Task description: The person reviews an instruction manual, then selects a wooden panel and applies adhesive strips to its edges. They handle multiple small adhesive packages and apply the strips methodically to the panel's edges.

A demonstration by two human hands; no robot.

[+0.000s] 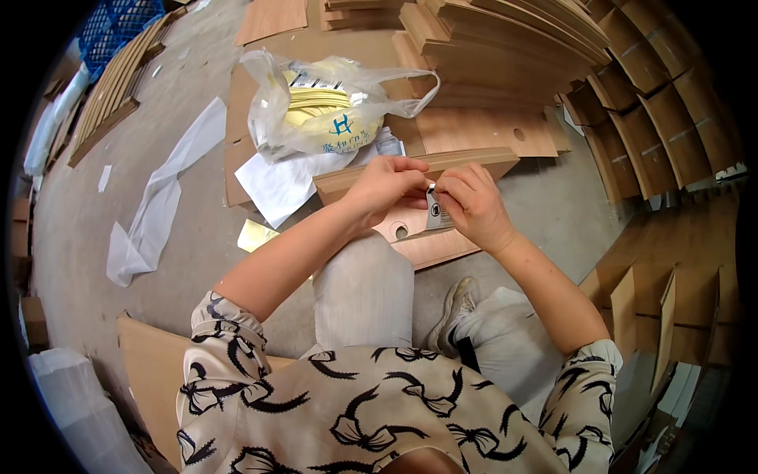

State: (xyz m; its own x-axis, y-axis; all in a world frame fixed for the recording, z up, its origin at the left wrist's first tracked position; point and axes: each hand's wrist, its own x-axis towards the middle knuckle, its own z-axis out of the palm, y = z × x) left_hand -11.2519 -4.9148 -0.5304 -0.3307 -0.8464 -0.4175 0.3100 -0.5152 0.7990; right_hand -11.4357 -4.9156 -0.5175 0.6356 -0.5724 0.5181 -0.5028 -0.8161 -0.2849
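Observation:
My left hand [388,188] and my right hand [476,204] meet in front of me, fingers pinched together. Between them hangs a small pale label [435,212] with a dark printed symbol, its upper edge at the fingertips. Under the hands lies a light wooden board [438,250] with a round hole near its left part. Just beyond, a stack of brown boards [501,160] runs crosswise, partly covered by my hands.
A clear plastic bag [324,130] with yellow sheets stands beyond on cardboard, white paper [280,186] beside it. Wooden panels [505,59] are stacked at the far right. Divided cardboard boxes [655,118] line the right. A white plastic strip [162,197] lies on the left floor.

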